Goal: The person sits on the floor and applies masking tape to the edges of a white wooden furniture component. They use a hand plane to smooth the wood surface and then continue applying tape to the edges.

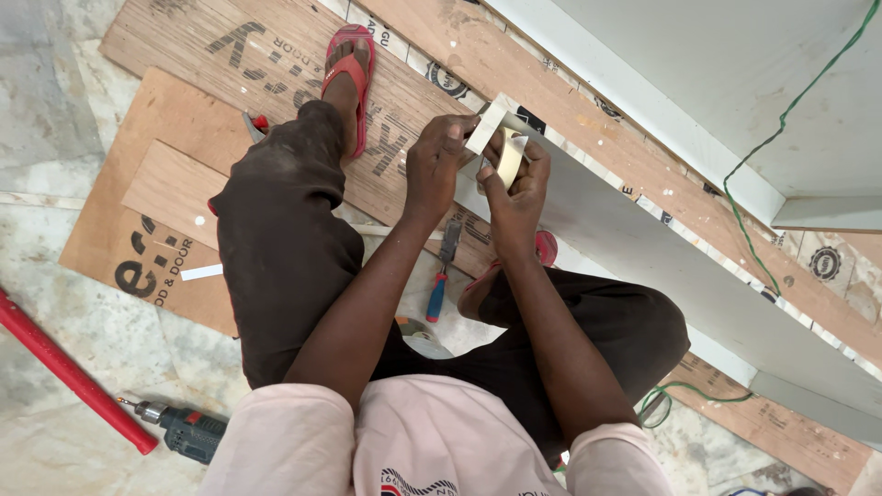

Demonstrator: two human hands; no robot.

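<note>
Observed from beside the worker, left to right.

Far left, at 8 o'clock: a red pipe [64, 367] lay on the floor, and a cordless drill [184, 430] lay just beside its lower end. Plywood sheets [175, 119] covered the floor above, toward 10 o'clock. The worker sat on the floor, one foot in a red sandal [352, 69] planted on the plywood at 12 o'clock.

Centre: the left hand [436, 163] pinched the free end of a pale strip of edge tape [484, 129], fingers clenched on it. A chisel [444, 268] with a red and blue handle lay on the floor below the hands, between the legs.

Just right of it: the right hand [516, 193] held the tape roll [509, 158], its grip closed around the roll. Both hands were up against the near end of a long grey board [643, 248], which ran off toward 4 o'clock.

Far right: a green wire [763, 156] trailed across the board from 1 o'clock.

Judgement on technique: the strip would seat best if kept taut between the two hands, squared to the board's edge before pressing, with the roll paid out slowly so that no slack or twist forms. Whether the tape already touched the board could not be told.
</note>
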